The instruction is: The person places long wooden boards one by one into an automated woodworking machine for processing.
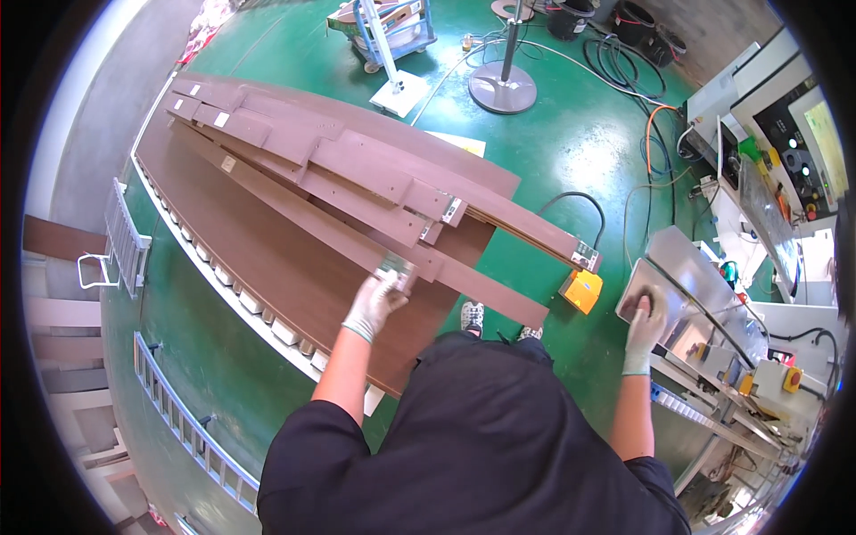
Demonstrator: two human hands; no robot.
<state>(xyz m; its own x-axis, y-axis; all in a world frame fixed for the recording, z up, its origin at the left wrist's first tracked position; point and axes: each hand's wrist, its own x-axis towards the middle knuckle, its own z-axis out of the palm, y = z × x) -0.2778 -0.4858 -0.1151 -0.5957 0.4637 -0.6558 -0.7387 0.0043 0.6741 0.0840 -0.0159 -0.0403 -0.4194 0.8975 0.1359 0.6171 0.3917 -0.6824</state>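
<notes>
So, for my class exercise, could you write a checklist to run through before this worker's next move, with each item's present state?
1. Gloves on: ok. The left hand and right hand both wear pale gloves.
2. Left hand at the near end of the narrow brown board: ok.
3. Left grip secure underneath: cannot tell; the board's underside is hidden.
4. Right hand away from the grey metal plate: not ok; it is at the plate.
5. Piled boards squared up: not ok; their ends are staggered.
6. Shoes apart from the yellow box on the floor: ok.
</notes>
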